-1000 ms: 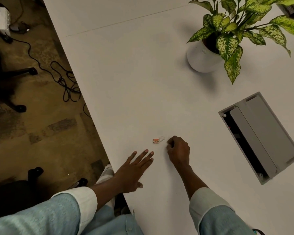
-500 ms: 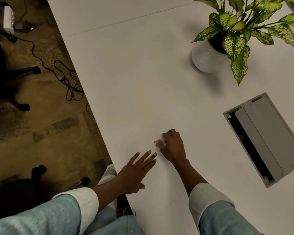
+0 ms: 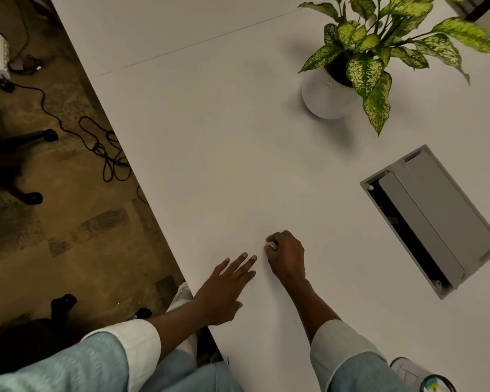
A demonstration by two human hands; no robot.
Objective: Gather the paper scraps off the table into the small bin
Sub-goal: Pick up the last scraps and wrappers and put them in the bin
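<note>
A small paper scrap (image 3: pixel 270 244), white with a bit of red, peeks out between the curled fingertips of my right hand (image 3: pixel 286 257), which is closed over it on the white table (image 3: pixel 210 142). Just to its left, my left hand (image 3: pixel 224 290) lies flat near the table's left edge, fingers spread and holding nothing. At the bottom right corner, the rim of a small clear bin (image 3: pixel 425 377) is partly in view, mostly cut off by the frame.
A potted plant (image 3: pixel 328 94) in a white pot stands at the back right. A grey cable box (image 3: pixel 436 219) is sunk into the table at right, its flap part open. Off the left edge are carpet, loose cables (image 3: pixel 105 154) and chair bases.
My right hand moved left onto the scrap and closed its fingers over it. The scrap lay bare on the table a second ago. My left hand stayed flat.
</note>
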